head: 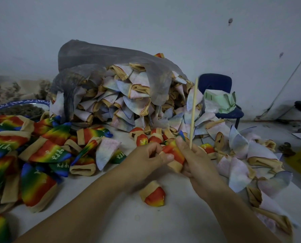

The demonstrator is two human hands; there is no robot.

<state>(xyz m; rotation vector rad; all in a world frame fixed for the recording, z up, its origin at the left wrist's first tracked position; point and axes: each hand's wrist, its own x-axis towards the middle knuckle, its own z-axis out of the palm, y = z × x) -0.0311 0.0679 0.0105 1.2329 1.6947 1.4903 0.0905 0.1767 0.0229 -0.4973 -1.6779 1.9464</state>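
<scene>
left hand (151,155): rainbow pouch (174,151) pinched at its cuff, likely for turning.
right hand (197,163): pouch and stick (194,109) gripped together, before the bag (111,67).

The scene is lit dimly, with only faint, soft shadows thrown on the white table (163,225). The left hand (146,157) is smeared by motion blur, and the fabric pieces (272,220) at the lower right edge are stretched and softened.
</scene>
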